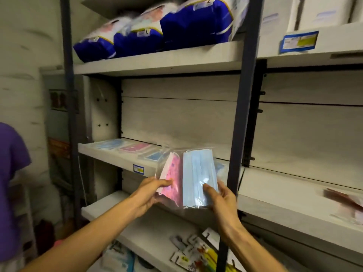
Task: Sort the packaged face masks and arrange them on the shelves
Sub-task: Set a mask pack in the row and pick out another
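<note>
I hold two clear-wrapped mask packs in front of the middle shelf (pixel 110 156). My left hand (pixel 149 191) pinches a pink patterned mask pack (pixel 172 171) by its lower left corner. My right hand (pixel 220 197) grips a light blue mask pack (pixel 198 173), thumb on its front. The two packs overlap slightly, the blue one to the right. On the middle shelf behind them lie a blue pack (pixel 109 144), a pink pack (pixel 135 148) and another blue pack (pixel 154 155) in a row.
A dark upright post (pixel 238 134) stands just right of my hands. Blue bagged goods (pixel 176 26) fill the upper shelf. Small carded items (pixel 196 252) lie on the lower shelf. A person in a purple shirt (pixel 9 163) stands at the left. Packets (pixel 345 201) lie at the right.
</note>
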### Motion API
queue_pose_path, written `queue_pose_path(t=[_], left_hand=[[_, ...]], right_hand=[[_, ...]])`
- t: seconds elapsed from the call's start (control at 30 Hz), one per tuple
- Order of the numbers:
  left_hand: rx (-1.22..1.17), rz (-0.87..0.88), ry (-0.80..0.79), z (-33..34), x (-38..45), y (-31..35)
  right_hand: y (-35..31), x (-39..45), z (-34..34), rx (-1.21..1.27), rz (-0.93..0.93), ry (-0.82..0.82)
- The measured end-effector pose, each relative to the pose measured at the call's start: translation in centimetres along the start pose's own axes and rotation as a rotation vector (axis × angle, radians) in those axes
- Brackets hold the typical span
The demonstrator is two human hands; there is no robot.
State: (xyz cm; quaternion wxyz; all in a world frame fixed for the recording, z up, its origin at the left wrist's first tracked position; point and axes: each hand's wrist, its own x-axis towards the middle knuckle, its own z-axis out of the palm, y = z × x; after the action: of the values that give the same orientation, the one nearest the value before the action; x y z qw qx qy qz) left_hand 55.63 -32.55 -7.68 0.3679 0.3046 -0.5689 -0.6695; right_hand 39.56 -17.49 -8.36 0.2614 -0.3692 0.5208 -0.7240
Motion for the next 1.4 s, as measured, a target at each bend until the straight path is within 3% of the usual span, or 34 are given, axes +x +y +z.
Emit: queue_pose_path(t=[0.3,0.47,0.67,0.9,1.13,1.4], left_hand=[[0.038,0.083,0.026,-7.9,8.9,4.6],[0.055,0.083,0.059,-10.8,13.4,6.0],[0.121,0.067,0.158,-13.6,18.7,7.0],[0.198,0.094,0.1,-16.5,26.9,8.2],[0.167,0.078,0.08,-22.6,34.0,10.1],[0.123,0.188,0.227,-36.5,40.1,13.5]], right_hand=[[1.5,10.6,8.3,-0.076,-0.096,0.082],[2.3,16.4,10.0,-0.16,-0.166,0.131],[2.0,22.5,11.5,-0.055,-0.151,0.278],[1.8,27.2,12.1,-0.032,-0.099,0.395],[4.3,31.5,20.8,-0.077,0.048,0.287],[9.3,37.5,36.9,-0.182,0.173,0.047]])
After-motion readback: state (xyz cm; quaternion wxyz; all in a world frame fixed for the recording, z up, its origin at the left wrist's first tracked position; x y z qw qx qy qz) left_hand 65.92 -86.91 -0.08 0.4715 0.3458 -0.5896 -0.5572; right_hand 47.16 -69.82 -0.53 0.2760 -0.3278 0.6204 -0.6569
